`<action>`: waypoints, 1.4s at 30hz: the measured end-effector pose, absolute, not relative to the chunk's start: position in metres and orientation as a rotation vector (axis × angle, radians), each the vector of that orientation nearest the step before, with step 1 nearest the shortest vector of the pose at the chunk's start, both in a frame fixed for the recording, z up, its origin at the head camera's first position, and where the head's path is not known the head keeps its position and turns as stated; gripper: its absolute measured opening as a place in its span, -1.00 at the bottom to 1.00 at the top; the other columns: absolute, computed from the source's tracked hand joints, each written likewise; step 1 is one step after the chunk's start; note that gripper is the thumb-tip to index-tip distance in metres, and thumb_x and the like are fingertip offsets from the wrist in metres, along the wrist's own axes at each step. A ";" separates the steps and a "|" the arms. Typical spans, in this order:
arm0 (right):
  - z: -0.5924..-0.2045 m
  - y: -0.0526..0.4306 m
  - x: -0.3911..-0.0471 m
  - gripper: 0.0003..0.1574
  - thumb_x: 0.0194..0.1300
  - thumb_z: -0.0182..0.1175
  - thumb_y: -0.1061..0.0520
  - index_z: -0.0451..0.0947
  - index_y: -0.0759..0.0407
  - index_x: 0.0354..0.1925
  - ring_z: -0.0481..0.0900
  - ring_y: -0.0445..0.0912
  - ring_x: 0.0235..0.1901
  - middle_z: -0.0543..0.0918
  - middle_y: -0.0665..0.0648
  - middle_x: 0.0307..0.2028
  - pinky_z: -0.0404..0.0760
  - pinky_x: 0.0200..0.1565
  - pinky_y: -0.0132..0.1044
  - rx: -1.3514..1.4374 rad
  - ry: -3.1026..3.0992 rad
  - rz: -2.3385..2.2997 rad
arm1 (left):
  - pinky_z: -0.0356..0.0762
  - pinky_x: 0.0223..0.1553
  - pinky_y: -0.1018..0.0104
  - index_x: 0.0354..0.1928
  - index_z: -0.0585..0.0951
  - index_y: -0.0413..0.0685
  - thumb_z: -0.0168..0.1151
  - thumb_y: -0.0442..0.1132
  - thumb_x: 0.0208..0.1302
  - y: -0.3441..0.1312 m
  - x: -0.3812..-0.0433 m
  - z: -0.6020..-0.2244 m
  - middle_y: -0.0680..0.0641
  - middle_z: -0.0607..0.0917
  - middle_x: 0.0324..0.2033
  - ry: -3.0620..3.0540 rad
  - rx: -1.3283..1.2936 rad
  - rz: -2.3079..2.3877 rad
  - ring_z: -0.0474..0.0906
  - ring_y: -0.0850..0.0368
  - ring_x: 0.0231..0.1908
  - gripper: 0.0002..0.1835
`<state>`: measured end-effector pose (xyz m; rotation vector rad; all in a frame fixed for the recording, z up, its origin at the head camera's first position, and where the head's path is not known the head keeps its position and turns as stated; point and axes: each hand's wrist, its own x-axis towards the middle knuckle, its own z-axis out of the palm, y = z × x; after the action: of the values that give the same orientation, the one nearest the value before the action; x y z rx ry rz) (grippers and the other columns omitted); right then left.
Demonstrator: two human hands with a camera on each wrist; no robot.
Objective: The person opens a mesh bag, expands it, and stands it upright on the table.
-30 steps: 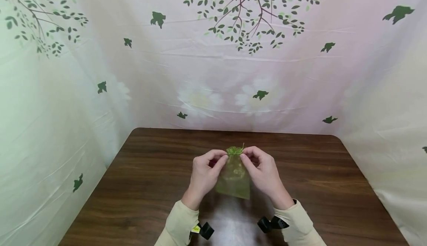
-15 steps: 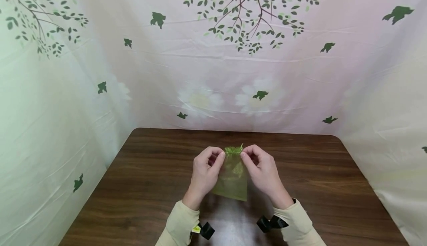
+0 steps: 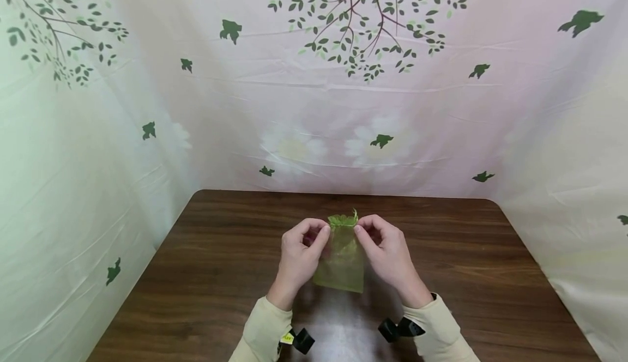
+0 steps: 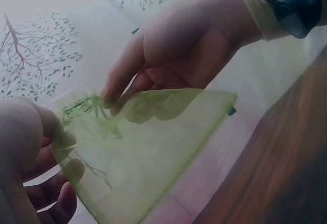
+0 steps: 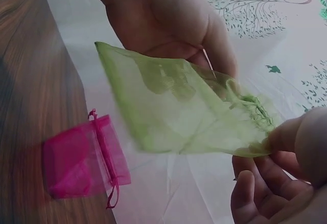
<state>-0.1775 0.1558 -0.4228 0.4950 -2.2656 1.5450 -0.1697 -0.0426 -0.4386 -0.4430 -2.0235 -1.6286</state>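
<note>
1. Well, the green bag (image 3: 340,266) is sheer — its top gathered into a ruffle (image 3: 340,221), a string end (image 3: 355,212) poking up, its body fairly flat.
2. It is held up over the brown table (image 3: 216,275).
3. The left hand (image 3: 300,250) pinches one side near the ruffle, the right hand (image 3: 389,250) the other — thumbs against forefingers, both hands angled inward.

The bag (image 3: 346,268) is green, the pouch (image 5: 71,160) magenta, the table (image 3: 216,280) wood-grained brown, the pale cloth (image 3: 304,103) leaf-printed.
</note>
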 end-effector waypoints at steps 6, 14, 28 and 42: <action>-0.424 0.158 -0.177 -0.94 0.45 0.34 0.23 0.70 0.23 -0.19 0.58 -0.21 -0.43 0.67 0.03 -0.38 0.59 -0.37 -0.38 0.527 -2.277 1.583 | 0.61 -0.50 0.34 -0.16 0.78 0.01 0.40 -0.25 0.42 -0.043 -0.170 -0.439 0.05 0.79 -0.41 -2.064 -0.463 -1.612 0.65 0.17 -0.52 -0.96; -0.424 0.158 -0.177 -0.96 0.43 0.36 0.22 0.69 0.14 -0.24 0.57 -0.20 -0.45 0.66 -0.01 -0.40 0.57 -0.39 -0.37 0.534 -2.278 1.564 | 0.62 -0.50 0.32 -0.20 0.75 0.04 0.36 -0.35 0.42 -0.043 -0.172 -0.442 0.06 0.72 -0.46 -2.041 -0.453 -1.594 0.61 0.18 -0.51 -0.91; -0.423 0.158 -0.176 -0.89 0.51 0.28 0.16 0.66 0.07 -0.25 0.48 -0.20 -0.49 0.61 -0.03 -0.44 0.48 -0.43 -0.35 0.460 -2.292 1.519 | 0.55 -0.55 0.36 -0.24 0.74 0.03 0.34 -0.40 0.42 -0.040 -0.171 -0.438 0.01 0.71 -0.52 -1.996 -0.400 -1.677 0.59 0.16 -0.56 -0.86; -0.422 0.161 -0.177 -0.87 0.54 0.24 0.18 0.61 0.12 -0.25 0.50 -0.20 -0.55 0.70 0.04 -0.43 0.45 -0.48 -0.37 0.363 -2.228 1.618 | 0.46 -0.51 0.42 -0.25 0.70 -0.08 0.33 -0.32 0.46 -0.041 -0.169 -0.435 -0.06 0.69 -0.50 -1.910 -0.255 -1.726 0.59 -0.05 -0.53 -0.94</action>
<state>-0.1766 0.1606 -0.4216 0.3627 -2.2282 1.6181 -0.1690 -0.0406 -0.4347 -0.2553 -1.9104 -1.7263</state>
